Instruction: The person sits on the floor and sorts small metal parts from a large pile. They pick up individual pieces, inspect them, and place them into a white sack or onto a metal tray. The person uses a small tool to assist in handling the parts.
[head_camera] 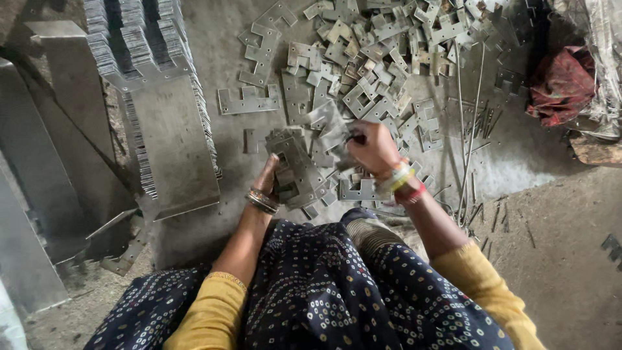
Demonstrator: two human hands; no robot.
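Observation:
My left hand grips a thick bundle of flat grey metal plates, held against the floor in front of my lap. My right hand is closed on a single notched metal plate just to the right of and above that bundle. Both wrists wear bangles. A large loose heap of similar cut-out plates lies on the concrete floor beyond my hands.
Neat long stacks of plates and leaning metal sheets sit at left. Thin metal rods lie at right beside a red cloth bundle. Sandy ground spreads at lower right. My dark dotted skirt fills the foreground.

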